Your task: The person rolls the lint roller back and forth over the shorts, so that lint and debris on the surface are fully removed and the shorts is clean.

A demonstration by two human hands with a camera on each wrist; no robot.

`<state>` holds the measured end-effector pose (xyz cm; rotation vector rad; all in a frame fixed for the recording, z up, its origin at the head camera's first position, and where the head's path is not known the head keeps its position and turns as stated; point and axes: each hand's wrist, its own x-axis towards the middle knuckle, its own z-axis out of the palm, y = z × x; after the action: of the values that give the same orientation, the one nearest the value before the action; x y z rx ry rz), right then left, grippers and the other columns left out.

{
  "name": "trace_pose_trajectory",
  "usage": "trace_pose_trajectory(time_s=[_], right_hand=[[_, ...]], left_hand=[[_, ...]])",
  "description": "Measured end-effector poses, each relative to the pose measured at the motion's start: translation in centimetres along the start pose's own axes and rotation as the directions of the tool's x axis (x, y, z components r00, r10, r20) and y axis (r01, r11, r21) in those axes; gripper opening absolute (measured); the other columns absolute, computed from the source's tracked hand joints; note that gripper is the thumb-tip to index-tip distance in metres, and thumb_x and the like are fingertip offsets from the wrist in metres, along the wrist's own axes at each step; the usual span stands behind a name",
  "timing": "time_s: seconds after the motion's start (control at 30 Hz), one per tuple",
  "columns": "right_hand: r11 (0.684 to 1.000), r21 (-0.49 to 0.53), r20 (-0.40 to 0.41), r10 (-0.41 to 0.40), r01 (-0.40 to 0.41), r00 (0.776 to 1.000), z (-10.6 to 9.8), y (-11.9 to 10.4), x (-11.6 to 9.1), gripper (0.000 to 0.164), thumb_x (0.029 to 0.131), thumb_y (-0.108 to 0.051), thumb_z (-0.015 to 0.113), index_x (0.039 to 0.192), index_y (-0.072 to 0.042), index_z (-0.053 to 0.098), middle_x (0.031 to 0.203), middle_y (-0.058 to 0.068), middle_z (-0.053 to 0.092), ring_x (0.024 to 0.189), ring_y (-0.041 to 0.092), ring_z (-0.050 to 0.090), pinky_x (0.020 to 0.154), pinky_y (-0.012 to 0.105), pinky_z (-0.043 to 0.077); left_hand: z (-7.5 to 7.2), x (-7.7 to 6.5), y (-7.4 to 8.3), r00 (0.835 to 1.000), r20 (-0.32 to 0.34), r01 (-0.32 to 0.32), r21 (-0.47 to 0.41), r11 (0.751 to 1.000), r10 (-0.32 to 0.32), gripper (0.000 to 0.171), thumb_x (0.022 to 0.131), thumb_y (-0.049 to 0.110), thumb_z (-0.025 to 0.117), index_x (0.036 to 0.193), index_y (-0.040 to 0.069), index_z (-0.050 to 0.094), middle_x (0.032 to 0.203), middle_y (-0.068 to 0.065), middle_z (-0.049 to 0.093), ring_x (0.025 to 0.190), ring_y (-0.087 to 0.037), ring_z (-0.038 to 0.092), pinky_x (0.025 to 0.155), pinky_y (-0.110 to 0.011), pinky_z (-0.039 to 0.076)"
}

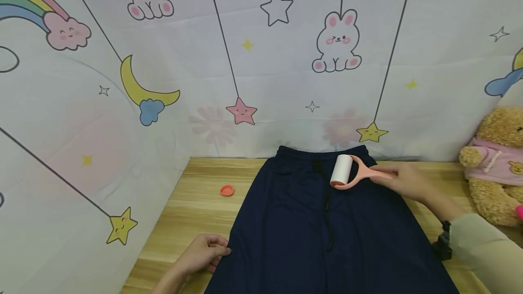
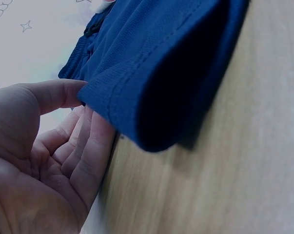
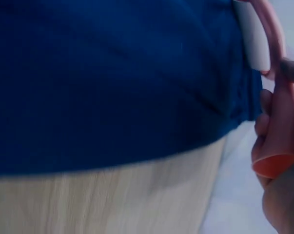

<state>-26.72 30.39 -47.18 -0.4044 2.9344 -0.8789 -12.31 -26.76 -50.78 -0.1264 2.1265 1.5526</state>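
Dark blue drawstring shorts (image 1: 286,221) lie spread on the wooden table, waistband toward the back wall. My left hand (image 1: 204,253) is at their left edge; in the left wrist view its thumb (image 2: 59,95) and fingers pinch the fabric near an open leg hem (image 2: 122,97). With my right hand (image 1: 404,180) I grip the pink handle of a lint roller (image 1: 342,169). Its white roll sits over the shorts just below the waistband, right of the black drawstring (image 1: 328,221). The right wrist view shows fingers wrapped around the hollow handle (image 3: 281,122).
A small orange-red round cap (image 1: 227,190) lies on the table (image 1: 204,212) left of the shorts. At the right edge sits a teddy bear (image 1: 496,167) in a pink top. A white cartoon-printed cloth (image 1: 286,71) hangs behind and along the left side.
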Motion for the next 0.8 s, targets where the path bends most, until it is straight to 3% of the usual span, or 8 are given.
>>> trace_pose_trajectory(time_s=[0.23,0.53,0.8], right_hand=[[0.999,0.021,-0.048,-0.042,0.043,0.998,1.5,-1.8,0.8,0.058,0.097,-0.054,0.069,0.138,-0.014,0.069,0.129,0.022,0.068,0.101,0.032,0.067,0.073,0.041,0.051],[0.992,-0.031,-0.128,-0.127,0.124,0.984,3.5,-3.1,1.7,0.052,0.096,-0.052,0.071,0.134,-0.016,0.072,0.117,0.013,0.075,0.098,0.03,0.069,0.076,0.047,0.052],[0.993,-0.028,-0.168,-0.122,0.119,0.978,3.9,-3.5,1.5,0.052,0.095,-0.049,0.073,0.134,-0.013,0.072,0.11,0.013,0.075,0.084,0.025,0.067,0.069,0.042,0.048]], left_hand=[[0.0,0.2,-0.2,1.0,0.002,-0.001,-0.004,1.0,0.001,0.016,0.093,0.015,0.073,0.102,0.001,0.072,0.082,-0.008,0.075,0.062,-0.016,0.07,0.054,-0.03,0.058],[0.0,0.1,-0.1,1.0,-0.002,0.001,0.002,1.0,-0.001,0.017,0.093,0.016,0.073,0.103,0.001,0.072,0.082,-0.008,0.075,0.062,-0.016,0.07,0.054,-0.03,0.058],[0.0,-0.1,-0.1,1.0,-0.005,0.002,-0.002,1.0,-0.002,0.016,0.093,0.015,0.073,0.102,0.002,0.072,0.081,-0.007,0.075,0.061,-0.016,0.07,0.054,-0.029,0.058]])
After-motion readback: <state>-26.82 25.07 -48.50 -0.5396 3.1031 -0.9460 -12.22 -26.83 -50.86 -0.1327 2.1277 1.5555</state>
